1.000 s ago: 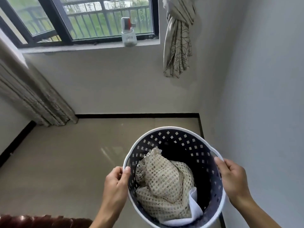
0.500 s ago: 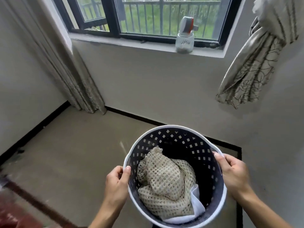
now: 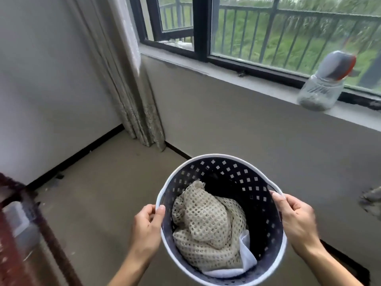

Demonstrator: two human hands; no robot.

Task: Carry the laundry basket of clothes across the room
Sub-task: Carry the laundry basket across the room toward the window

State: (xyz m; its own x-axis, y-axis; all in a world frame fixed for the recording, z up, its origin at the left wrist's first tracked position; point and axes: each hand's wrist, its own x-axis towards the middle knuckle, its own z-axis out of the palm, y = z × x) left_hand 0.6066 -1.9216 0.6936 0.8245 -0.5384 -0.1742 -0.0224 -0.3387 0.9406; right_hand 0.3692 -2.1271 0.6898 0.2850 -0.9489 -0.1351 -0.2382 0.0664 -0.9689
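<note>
Head cam: basket (image 3: 221,162) held off the floor between both hands, cloth (image 3: 206,226) inside. Left hand (image 3: 146,229) pinched on rim w/ thumb over the edge; right hand (image 3: 296,222) clamped on opposite rim. Risk: thin rim grips could slip, basket tips, cloth spills. Jar (image 3: 321,90) on sill well beyond right hand.

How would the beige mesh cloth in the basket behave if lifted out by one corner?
The beige mesh cloth lies crumpled, so it would probably hang limp. Its open weave suggests it is light and might snag on fingers.
</note>
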